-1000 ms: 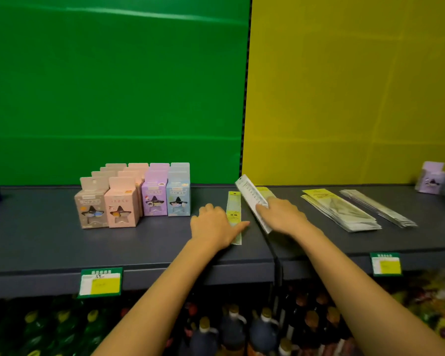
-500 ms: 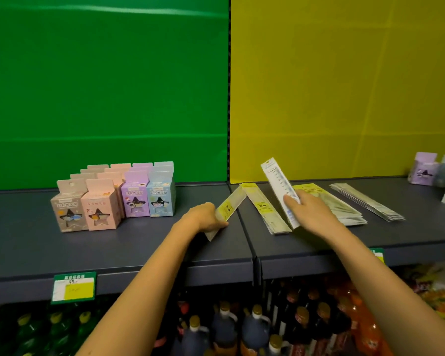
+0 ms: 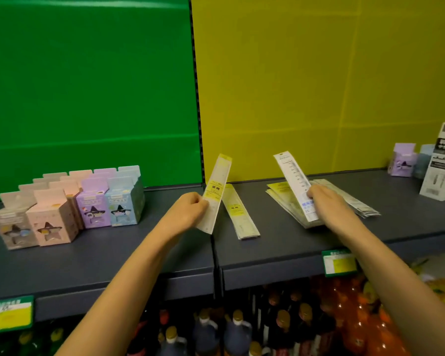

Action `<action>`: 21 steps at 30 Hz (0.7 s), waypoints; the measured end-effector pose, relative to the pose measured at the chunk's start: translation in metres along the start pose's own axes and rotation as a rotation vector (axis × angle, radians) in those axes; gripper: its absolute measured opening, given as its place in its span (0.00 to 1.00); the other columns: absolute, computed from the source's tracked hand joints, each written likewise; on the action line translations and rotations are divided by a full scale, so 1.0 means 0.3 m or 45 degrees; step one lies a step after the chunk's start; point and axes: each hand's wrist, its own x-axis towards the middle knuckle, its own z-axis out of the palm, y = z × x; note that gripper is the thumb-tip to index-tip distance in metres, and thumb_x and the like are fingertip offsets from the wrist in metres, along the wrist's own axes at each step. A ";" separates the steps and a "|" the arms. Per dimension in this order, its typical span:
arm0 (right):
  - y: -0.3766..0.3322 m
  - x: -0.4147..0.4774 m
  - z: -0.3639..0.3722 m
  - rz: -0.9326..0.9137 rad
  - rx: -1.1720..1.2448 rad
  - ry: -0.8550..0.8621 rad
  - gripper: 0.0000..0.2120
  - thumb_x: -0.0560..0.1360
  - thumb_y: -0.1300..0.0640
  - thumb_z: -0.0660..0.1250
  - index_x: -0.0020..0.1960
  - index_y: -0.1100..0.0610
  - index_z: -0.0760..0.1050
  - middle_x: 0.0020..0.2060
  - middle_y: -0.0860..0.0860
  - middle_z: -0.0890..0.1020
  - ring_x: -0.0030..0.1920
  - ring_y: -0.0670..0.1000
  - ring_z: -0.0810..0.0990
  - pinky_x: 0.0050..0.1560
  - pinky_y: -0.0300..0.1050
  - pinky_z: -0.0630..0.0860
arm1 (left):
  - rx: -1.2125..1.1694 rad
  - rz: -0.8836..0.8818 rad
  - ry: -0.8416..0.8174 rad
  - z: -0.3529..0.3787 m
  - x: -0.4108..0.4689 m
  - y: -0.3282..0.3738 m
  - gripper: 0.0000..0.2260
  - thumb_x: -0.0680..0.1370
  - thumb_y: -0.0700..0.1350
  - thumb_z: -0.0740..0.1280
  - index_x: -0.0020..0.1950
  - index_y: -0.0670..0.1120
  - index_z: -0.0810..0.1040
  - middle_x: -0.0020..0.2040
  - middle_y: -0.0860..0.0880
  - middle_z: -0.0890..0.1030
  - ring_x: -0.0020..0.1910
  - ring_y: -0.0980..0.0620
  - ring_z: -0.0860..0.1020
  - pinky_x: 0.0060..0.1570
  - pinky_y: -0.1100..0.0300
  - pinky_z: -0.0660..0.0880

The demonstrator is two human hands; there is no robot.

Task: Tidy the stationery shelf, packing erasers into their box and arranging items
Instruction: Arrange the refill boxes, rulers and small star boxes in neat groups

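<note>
Rulers in sleeves, two in hand: yellow-labelled ruler gripped low on its edge by the left hand, fingers closed on it, raised and tilted over the seam between the two shelf boards; white ruler pinched by the right hand, fingers closed on it, held upright over a fanned stack of sleeves on the right board. One further loose ruler lies flat just right of the seam, running from back edge toward front edge. Eraser boxes, upright in rows, stand on the left board of the shelf, well apart from both hands; more small boxes sit toward the right back corner. Risk: thin sleeves are slippery, so a light pinch may let one slide off the front edge onto the bottles below; dropping one carelessly could skew the stack. Room: bare shelf lies between the eraser boxes and the seam, and along the front edge.
</note>
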 end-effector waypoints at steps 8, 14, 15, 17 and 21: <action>0.112 0.132 -0.163 -0.100 -0.018 -0.115 0.17 0.79 0.56 0.50 0.53 0.68 0.71 0.48 0.64 0.76 0.42 0.57 0.71 0.36 0.47 0.61 | 0.352 -0.144 0.274 0.193 0.000 0.075 0.11 0.80 0.47 0.53 0.43 0.42 0.68 0.40 0.46 0.73 0.39 0.48 0.70 0.37 0.56 0.64; 0.227 0.211 -0.241 -0.071 0.045 -0.201 0.15 0.79 0.55 0.51 0.53 0.64 0.71 0.38 0.55 0.74 0.35 0.52 0.70 0.32 0.44 0.61 | 0.558 -0.345 0.352 0.288 -0.005 0.097 0.13 0.80 0.48 0.49 0.46 0.42 0.66 0.56 0.38 0.77 0.45 0.43 0.69 0.46 0.54 0.65; 0.242 0.220 -0.250 -0.067 0.064 -0.206 0.15 0.79 0.55 0.51 0.53 0.64 0.71 0.41 0.56 0.75 0.38 0.53 0.71 0.32 0.44 0.63 | 0.586 -0.370 0.358 0.297 -0.004 0.103 0.12 0.80 0.48 0.48 0.46 0.42 0.66 0.56 0.38 0.76 0.45 0.43 0.69 0.46 0.53 0.65; 0.268 0.238 -0.267 -0.072 0.092 -0.211 0.15 0.79 0.55 0.52 0.54 0.63 0.71 0.47 0.58 0.77 0.42 0.55 0.73 0.33 0.44 0.65 | 0.647 -0.411 0.368 0.310 -0.003 0.116 0.13 0.80 0.47 0.48 0.48 0.40 0.68 0.58 0.37 0.76 0.46 0.42 0.70 0.46 0.53 0.65; 0.305 0.272 -0.301 -0.089 0.118 -0.159 0.15 0.79 0.55 0.54 0.58 0.62 0.72 0.54 0.59 0.78 0.47 0.55 0.75 0.42 0.46 0.67 | 0.794 -0.451 0.346 0.325 -0.003 0.142 0.17 0.80 0.48 0.50 0.56 0.39 0.71 0.58 0.38 0.77 0.50 0.41 0.73 0.46 0.54 0.66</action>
